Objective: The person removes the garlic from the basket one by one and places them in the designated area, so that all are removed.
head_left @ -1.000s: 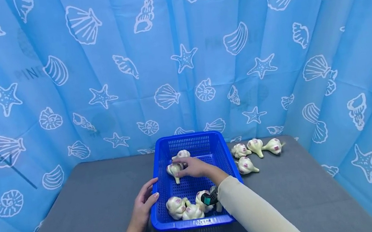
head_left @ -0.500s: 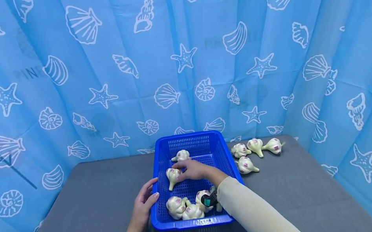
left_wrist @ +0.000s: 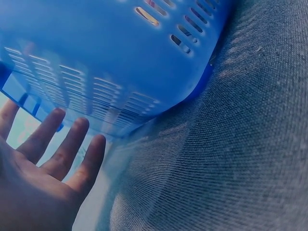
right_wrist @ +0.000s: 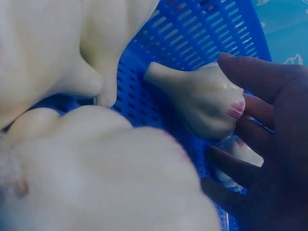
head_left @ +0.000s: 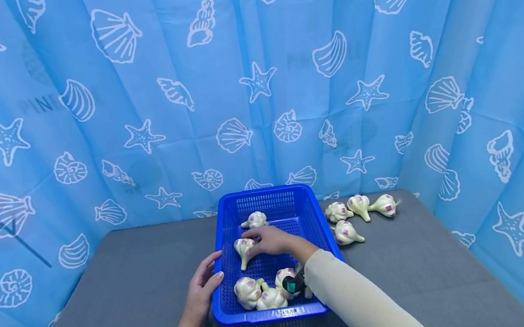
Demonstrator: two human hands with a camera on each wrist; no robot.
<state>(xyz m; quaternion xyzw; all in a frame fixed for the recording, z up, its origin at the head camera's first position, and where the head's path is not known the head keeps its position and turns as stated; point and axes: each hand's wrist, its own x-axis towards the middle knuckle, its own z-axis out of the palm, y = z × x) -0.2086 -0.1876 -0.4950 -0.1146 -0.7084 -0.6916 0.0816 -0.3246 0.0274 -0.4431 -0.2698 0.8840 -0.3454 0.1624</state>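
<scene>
A blue perforated basket [head_left: 288, 312] sits on the grey table. My left hand [head_left: 199, 292] is at its left side, thumb and fingertips by the rim. In the left wrist view those fingers [left_wrist: 72, 147] stretch out loosely beside the basket's slotted wall. Inside the basket my right hand [head_left: 273, 240] has thumb and fingers about the head of a garlic bulb [head_left: 244, 250], whose stem points toward the front. The right wrist view shows this bulb [right_wrist: 207, 101] between thumb and fingers. Behind it lies another garlic bulb [head_left: 255, 220].
Several garlic bulbs [head_left: 271, 298] crowd the basket's front end, partly hidden by my right wrist and its camera [head_left: 293, 283]. More garlic bulbs [head_left: 348, 232] lie on the table [head_left: 126, 305] right of the basket. A blue shell-print curtain [head_left: 269, 145] hangs behind.
The bulb at my right hand has moved slightly left and toward the front, and its stem has swung a little. My left hand and the other bulbs keep their places.
</scene>
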